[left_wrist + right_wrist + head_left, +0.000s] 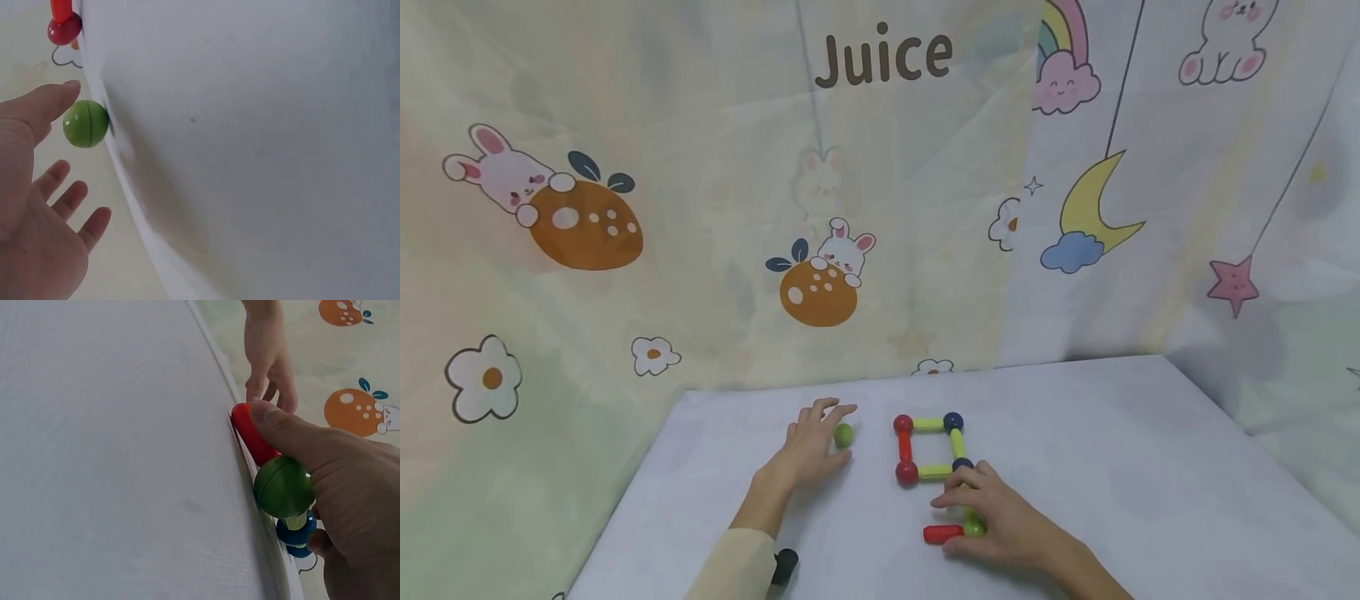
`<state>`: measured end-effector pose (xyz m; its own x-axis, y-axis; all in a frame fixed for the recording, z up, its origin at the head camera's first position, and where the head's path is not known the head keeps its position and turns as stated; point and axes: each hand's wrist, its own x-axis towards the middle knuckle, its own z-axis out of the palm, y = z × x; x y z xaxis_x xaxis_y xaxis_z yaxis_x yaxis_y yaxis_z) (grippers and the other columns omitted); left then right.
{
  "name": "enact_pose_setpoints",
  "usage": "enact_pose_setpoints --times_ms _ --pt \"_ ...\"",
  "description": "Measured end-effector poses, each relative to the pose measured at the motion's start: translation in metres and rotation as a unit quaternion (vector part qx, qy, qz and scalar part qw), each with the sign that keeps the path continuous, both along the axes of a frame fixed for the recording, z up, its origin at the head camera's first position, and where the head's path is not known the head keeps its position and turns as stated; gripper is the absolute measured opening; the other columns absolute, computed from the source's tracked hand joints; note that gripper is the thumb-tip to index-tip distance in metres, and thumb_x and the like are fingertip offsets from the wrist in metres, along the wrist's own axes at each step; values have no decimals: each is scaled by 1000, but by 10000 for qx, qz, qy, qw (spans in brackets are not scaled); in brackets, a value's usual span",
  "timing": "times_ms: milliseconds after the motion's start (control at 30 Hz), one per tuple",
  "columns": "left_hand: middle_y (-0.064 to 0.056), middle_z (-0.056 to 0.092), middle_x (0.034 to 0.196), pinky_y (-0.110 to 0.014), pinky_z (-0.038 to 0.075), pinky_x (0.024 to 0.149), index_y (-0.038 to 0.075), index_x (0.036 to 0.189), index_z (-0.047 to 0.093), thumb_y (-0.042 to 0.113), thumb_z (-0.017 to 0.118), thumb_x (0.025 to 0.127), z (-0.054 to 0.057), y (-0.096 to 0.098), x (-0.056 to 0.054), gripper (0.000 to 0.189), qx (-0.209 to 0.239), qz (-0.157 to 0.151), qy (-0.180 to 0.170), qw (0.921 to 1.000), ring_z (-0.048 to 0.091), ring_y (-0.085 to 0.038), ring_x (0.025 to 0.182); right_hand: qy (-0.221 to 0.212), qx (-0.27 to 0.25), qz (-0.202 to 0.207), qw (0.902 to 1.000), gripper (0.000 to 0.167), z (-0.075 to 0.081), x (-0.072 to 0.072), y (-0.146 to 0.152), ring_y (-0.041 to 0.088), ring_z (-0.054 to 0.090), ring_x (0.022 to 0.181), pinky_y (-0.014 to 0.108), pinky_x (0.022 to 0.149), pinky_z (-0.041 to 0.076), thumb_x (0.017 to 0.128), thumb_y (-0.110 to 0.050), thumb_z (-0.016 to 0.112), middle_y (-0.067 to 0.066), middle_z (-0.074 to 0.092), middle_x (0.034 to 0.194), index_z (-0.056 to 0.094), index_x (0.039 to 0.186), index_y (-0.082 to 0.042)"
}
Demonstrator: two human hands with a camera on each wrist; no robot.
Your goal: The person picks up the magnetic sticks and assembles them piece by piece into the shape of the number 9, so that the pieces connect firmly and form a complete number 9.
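Observation:
In the head view, my left hand [808,446] reaches over a loose green ball [843,435], its fingers spread around it; the left wrist view shows thumb and fingers apart beside the green ball [86,124]. My right hand [1011,521] is beside a green ball [973,527] with a red rod [942,534] extending left from it. In the right wrist view the straight thumb lies along the red rod [253,434], and the fingers are loosely bent, partly hidden. A yellow-green rod [295,522] links the green ball to a dark blue ball [297,530].
Beyond the right hand lies a square of rods with red balls [907,473] on its left and dark blue balls [953,422] on its right. A black object [786,567] sits near the left sleeve. A printed cloth [722,208] hangs behind the white table [1075,433].

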<state>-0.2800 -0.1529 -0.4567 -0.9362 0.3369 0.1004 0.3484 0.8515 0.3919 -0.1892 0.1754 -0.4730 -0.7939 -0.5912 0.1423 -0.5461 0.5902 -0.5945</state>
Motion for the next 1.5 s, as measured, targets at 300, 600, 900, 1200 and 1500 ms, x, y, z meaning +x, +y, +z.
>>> enact_pose_setpoints --times_ms 300,600,900,1200,1500 --pt "-10 52 147 -58 42 96 22 143 58 19 74 93 -3 -4 -4 53 -216 -117 -204 9995 47 -34 127 11 130 316 9994 25 2 0 -3 5 41 101 22 80 44 89 -50 77 -24 60 104 77 110 -37" --pt "-5 64 127 -54 44 95 20 130 63 13 73 95 -5 -6 -4 37 -136 -71 -355 9993 54 -28 118 -5 218 347 9992 21 2 0 -7 3 43 101 22 80 44 90 -45 78 -26 62 97 78 109 -36" --pt "-6 66 120 -56 46 100 19 129 64 13 76 91 -2 -5 12 40 252 -444 -529 9973 58 -28 115 -165 -147 336 9992 18 -2 4 -4 5 45 100 23 81 44 91 -46 76 -26 63 98 77 107 -37" --pt "2 68 110 -46 52 93 21 118 65 23 79 86 12 6 41 35 414 -799 -1010 9908 60 -22 108 -499 -226 180 9983 21 3 7 -1 7 47 104 26 84 46 91 -49 74 -25 64 101 75 111 -40" --pt "21 62 103 -34 51 95 31 113 68 37 80 87 16 22 63 29 558 -1520 -1277 9785 58 -8 105 -390 -304 112 9987 21 -3 5 4 7 47 101 23 80 47 92 -49 73 -24 63 102 73 112 -43"
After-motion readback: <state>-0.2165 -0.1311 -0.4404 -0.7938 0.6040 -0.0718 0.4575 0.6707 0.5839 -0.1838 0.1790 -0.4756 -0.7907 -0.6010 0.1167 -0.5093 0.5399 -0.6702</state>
